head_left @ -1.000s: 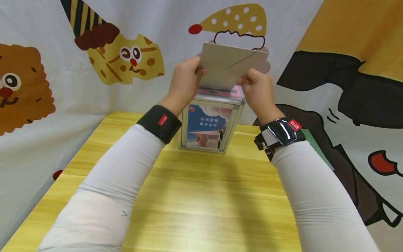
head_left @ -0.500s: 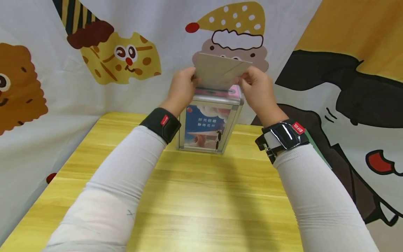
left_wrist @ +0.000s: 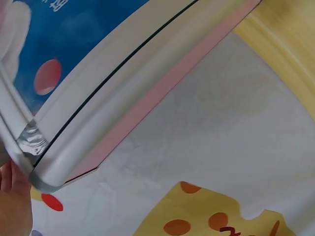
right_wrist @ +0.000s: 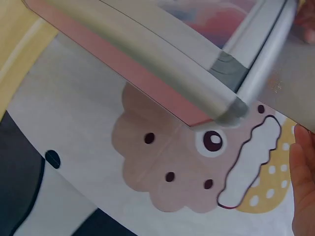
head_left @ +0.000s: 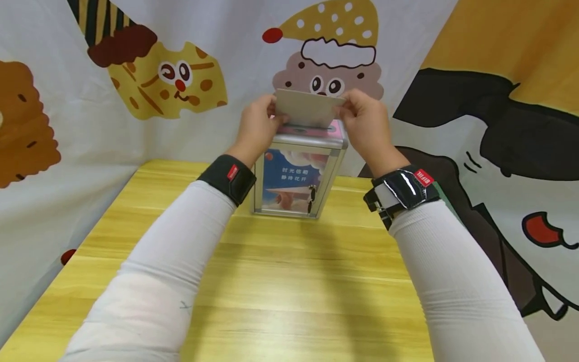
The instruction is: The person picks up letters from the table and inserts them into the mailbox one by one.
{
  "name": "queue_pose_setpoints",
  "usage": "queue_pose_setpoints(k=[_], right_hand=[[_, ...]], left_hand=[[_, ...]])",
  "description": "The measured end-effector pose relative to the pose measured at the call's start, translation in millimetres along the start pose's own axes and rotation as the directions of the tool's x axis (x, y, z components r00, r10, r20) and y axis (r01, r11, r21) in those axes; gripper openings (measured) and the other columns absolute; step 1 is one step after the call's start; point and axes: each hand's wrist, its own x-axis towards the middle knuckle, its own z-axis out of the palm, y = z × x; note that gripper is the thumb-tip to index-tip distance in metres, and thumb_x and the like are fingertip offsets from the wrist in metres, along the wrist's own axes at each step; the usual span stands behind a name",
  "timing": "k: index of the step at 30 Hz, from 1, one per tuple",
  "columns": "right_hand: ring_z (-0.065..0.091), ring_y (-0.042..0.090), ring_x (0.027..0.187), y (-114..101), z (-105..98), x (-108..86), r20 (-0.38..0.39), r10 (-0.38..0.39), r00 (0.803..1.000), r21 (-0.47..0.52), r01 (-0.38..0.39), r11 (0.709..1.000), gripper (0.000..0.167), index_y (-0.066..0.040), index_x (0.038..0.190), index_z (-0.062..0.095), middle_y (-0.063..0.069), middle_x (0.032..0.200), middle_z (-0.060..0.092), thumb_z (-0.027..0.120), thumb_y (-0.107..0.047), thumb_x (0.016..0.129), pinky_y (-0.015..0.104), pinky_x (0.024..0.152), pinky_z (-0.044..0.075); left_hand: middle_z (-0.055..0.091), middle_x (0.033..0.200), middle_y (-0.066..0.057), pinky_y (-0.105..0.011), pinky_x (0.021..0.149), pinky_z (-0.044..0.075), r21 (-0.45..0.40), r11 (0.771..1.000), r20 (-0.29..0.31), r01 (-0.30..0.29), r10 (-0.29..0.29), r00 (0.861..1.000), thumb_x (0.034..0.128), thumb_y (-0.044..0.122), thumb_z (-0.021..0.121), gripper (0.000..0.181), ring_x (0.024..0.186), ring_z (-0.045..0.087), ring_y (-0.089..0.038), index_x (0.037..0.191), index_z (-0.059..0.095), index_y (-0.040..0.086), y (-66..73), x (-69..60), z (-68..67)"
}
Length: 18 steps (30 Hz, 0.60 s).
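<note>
A beige envelope [head_left: 308, 108] stands upright in the slot of a silver-framed letter box [head_left: 335, 173] with a pink top [head_left: 322, 132]. Its lower part is hidden inside the box. My left hand [head_left: 257, 125] pinches the envelope's left edge, and my right hand [head_left: 370, 123] pinches its upper right corner. The box's front panel [head_left: 289, 168] is blue with clouds and white lettering. In the left wrist view only part of the left hand [left_wrist: 15, 201] appears beside the box corner. The right wrist view catches the envelope [right_wrist: 290, 81] near the right hand [right_wrist: 304, 182].
The box stands at the back of a yellow wood-grain table [head_left: 271, 286]. Behind hangs a white curtain [head_left: 244, 30] printed with cartoon food. A set of keys [head_left: 311, 198] hangs at the box front. Something green [head_left: 445, 201] lies partly behind the right wrist.
The envelope has sunk steadily into the slot, so less of it shows above the box. Both hands have moved down with it, still pinching its sides. The head view has shifted slightly.
</note>
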Motion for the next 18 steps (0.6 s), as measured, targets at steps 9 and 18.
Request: queue_pose_setpoints(k=[9,18], right_hand=[[0.059,0.024,0.082,16.0,11.3,-2.3,0.025,0.05,0.998,-0.015,-0.05,0.999,0.01,0.003,0.096,0.064,0.017,0.092,0.068,0.06,-0.007,0.096,0.026,0.069,0.04],[0.061,0.023,0.084,21.9,18.8,-0.9,0.032,0.094,0.995,0.014,-0.095,0.995,0.01,0.002,0.096,0.065,0.016,0.094,0.069,0.059,-0.006,0.096,0.021,0.068,0.041]], left_hand=[[0.065,0.106,-0.008,-0.022,0.081,0.046,0.012,0.999,-0.022,-0.048,0.048,0.999,0.0953,0.013,0.063,0.021,0.096,0.059,-0.016,0.114,0.062,0.002,15.8,1.4,-4.4],[0.067,0.109,-0.011,-0.027,0.085,0.048,0.217,0.962,0.062,-0.162,0.152,0.986,0.0985,0.013,0.056,0.021,0.097,0.061,-0.021,0.112,0.065,-0.001,21.2,3.6,-5.8]])
